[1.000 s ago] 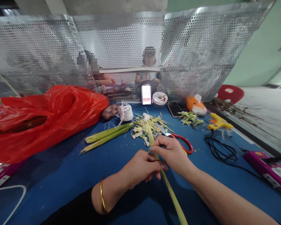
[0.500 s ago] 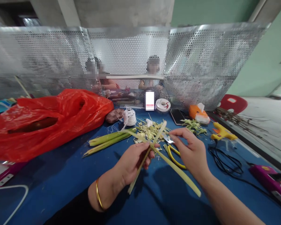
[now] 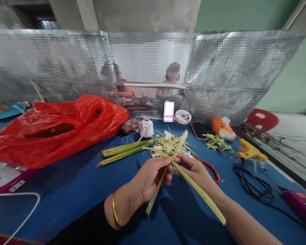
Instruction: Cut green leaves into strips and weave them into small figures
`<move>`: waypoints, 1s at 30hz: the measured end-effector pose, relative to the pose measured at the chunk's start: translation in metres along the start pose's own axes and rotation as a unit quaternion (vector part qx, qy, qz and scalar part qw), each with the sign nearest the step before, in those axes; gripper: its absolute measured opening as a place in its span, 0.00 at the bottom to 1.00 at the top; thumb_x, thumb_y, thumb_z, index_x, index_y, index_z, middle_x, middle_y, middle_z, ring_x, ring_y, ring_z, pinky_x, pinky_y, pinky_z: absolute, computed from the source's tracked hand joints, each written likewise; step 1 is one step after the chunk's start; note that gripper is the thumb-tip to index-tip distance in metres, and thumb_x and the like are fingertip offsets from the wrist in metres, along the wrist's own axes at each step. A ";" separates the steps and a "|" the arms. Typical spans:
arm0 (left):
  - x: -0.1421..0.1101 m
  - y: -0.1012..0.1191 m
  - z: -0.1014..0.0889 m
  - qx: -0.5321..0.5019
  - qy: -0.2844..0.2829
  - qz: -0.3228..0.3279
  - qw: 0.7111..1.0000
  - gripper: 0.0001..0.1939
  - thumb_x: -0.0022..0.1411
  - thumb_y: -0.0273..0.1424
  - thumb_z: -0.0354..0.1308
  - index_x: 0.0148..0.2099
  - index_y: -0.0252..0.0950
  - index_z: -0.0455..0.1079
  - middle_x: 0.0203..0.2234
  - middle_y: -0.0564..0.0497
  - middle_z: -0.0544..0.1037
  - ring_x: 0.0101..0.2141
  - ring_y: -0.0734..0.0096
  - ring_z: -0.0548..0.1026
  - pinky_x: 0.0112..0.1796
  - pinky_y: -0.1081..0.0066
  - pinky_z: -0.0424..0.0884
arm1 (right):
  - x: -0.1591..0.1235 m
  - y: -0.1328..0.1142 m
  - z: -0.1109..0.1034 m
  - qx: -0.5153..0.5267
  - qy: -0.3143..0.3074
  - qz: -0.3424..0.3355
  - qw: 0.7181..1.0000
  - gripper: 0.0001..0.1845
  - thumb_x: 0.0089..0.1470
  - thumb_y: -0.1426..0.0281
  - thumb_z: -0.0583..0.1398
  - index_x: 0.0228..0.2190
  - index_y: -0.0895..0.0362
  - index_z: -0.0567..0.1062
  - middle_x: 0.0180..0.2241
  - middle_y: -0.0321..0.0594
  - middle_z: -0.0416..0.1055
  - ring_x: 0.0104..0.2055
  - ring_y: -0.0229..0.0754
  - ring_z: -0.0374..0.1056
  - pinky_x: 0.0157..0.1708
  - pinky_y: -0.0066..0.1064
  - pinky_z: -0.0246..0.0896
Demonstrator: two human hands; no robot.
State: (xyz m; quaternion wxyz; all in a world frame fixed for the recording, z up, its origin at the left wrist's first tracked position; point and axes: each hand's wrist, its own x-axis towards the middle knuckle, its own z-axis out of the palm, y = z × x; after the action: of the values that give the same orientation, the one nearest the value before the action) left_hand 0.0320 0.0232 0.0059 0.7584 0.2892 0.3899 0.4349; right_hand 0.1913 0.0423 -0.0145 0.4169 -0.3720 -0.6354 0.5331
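Pale green leaf strips (image 3: 199,191) cross one another in a star shape, their ends reaching out in several directions. My left hand (image 3: 148,177) is closed on the crossing, thumb on top. From the right, my right hand (image 3: 197,172) pinches at the same crossing, its fingertips partly hidden behind the strips. Just beyond my right hand lies a pair of scissors, of which a red handle (image 3: 213,170) shows. Trimmed leaf scraps (image 3: 168,142) are heaped behind the crossing. Left of them lie long green stalks (image 3: 126,150).
A red plastic bag (image 3: 99,131) fills the left side. At the back are white string (image 3: 146,128), a ribbon spool (image 3: 183,117), a phone (image 3: 198,130) and a tissue pack (image 3: 223,129). A yellow glue gun (image 3: 252,150) with black cable lies right. People sit behind the perforated screen (image 3: 148,54).
One long strip in both hands became a crossed star of strips in the left hand. The right hand moved off it to the right, then came back to the crossing. The view shifted.
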 end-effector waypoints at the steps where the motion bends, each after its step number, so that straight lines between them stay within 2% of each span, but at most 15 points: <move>1: 0.000 0.001 0.000 -0.005 -0.010 -0.014 1.000 0.07 0.60 0.31 0.57 0.34 0.32 0.70 0.21 0.56 0.67 0.17 0.82 0.66 0.19 0.79 0.62 | -0.001 0.000 0.000 0.020 -0.025 0.010 0.999 0.11 0.50 0.62 0.64 0.34 0.57 0.78 0.34 0.41 0.76 0.37 0.44 0.70 0.42 0.38 0.64; 3: -0.001 0.002 -0.001 -0.016 -0.025 -0.036 0.999 0.09 0.62 0.32 0.55 0.32 0.32 0.69 0.20 0.56 0.67 0.17 0.81 0.66 0.19 0.78 0.61 | -0.002 0.000 0.001 0.037 -0.034 0.021 0.999 0.12 0.53 0.61 0.62 0.31 0.57 0.78 0.32 0.42 0.76 0.36 0.45 0.71 0.41 0.38 0.64; 5: -0.001 0.002 -0.001 -0.019 -0.032 -0.040 0.999 0.11 0.62 0.34 0.54 0.33 0.31 0.70 0.19 0.55 0.67 0.17 0.80 0.65 0.19 0.78 0.61 | -0.004 0.000 0.001 0.025 -0.012 0.022 0.999 0.12 0.52 0.61 0.63 0.29 0.57 0.78 0.32 0.43 0.75 0.37 0.46 0.71 0.40 0.39 0.64; 8: 0.000 0.001 -0.001 -0.006 -0.017 -0.007 1.000 0.09 0.60 0.33 0.57 0.32 0.31 0.70 0.17 0.56 0.67 0.16 0.81 0.64 0.19 0.78 0.60 | -0.004 0.000 0.000 -0.003 0.044 0.005 0.999 0.11 0.48 0.62 0.65 0.30 0.56 0.78 0.31 0.42 0.76 0.36 0.47 0.70 0.40 0.39 0.64; 11: 0.002 -0.001 0.001 -0.003 0.019 0.031 0.999 0.10 0.59 0.34 0.60 0.30 0.32 0.69 0.17 0.57 0.66 0.15 0.83 0.61 0.18 0.79 0.58 | -0.004 -0.001 0.000 -0.034 0.101 -0.020 0.994 0.09 0.46 0.63 0.66 0.27 0.56 0.78 0.29 0.39 0.75 0.35 0.45 0.69 0.41 0.39 0.62; 14: 0.004 -0.005 0.002 0.011 0.035 0.064 0.997 0.14 0.57 0.37 0.62 0.27 0.32 0.68 0.16 0.58 0.66 0.15 0.84 0.61 0.19 0.79 0.58 | -0.005 -0.004 0.004 0.000 0.064 0.005 0.998 0.10 0.46 0.62 0.66 0.26 0.57 0.78 0.28 0.38 0.74 0.33 0.43 0.68 0.39 0.36 0.62; 16: 0.005 -0.009 0.003 0.039 0.033 0.083 0.995 0.16 0.55 0.40 0.63 0.25 0.32 0.67 0.14 0.58 0.66 0.14 0.83 0.61 0.20 0.78 0.59 | -0.005 -0.005 0.007 0.061 0.047 0.038 0.996 0.13 0.42 0.61 0.69 0.24 0.57 0.77 0.26 0.37 0.74 0.30 0.41 0.68 0.35 0.34 0.63; 20: 0.004 -0.016 0.005 0.112 0.052 0.117 0.985 0.20 0.55 0.44 0.61 0.23 0.33 0.67 0.14 0.56 0.67 0.15 0.81 0.62 0.21 0.77 0.61 | -0.005 -0.002 0.013 0.141 0.056 0.086 0.985 0.19 0.33 0.59 0.73 0.19 0.58 0.74 0.22 0.36 0.73 0.25 0.39 0.67 0.30 0.32 0.63; 23: 0.003 -0.016 0.007 0.153 0.058 0.132 0.978 0.20 0.57 0.44 0.60 0.24 0.32 0.70 0.15 0.55 0.68 0.16 0.81 0.64 0.20 0.77 0.60 | -0.005 -0.001 0.014 0.165 0.063 0.092 0.980 0.19 0.35 0.58 0.72 0.19 0.58 0.73 0.21 0.36 0.72 0.25 0.38 0.67 0.30 0.31 0.63; 26: 0.003 -0.016 0.007 0.133 0.045 0.130 0.981 0.16 0.54 0.41 0.63 0.27 0.31 0.73 0.18 0.55 0.70 0.17 0.81 0.64 0.20 0.78 0.60 | -0.007 -0.001 0.014 0.189 0.044 0.084 0.977 0.18 0.39 0.57 0.71 0.20 0.58 0.73 0.20 0.35 0.71 0.25 0.37 0.66 0.31 0.31 0.62; 30: 0.005 -0.019 0.005 0.114 0.046 0.139 0.983 0.12 0.50 0.36 0.66 0.30 0.30 0.75 0.21 0.52 0.73 0.19 0.81 0.65 0.21 0.78 0.60 | -0.008 -0.003 0.012 0.176 0.034 0.092 0.980 0.19 0.39 0.56 0.70 0.20 0.58 0.72 0.19 0.34 0.70 0.23 0.37 0.65 0.29 0.30 0.60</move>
State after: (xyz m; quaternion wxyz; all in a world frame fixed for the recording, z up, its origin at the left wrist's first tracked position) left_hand 0.0464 0.0182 -0.0079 0.6335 0.4048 0.4274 0.5021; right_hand 0.1827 0.0304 -0.0138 0.4465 -0.3672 -0.4802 0.6597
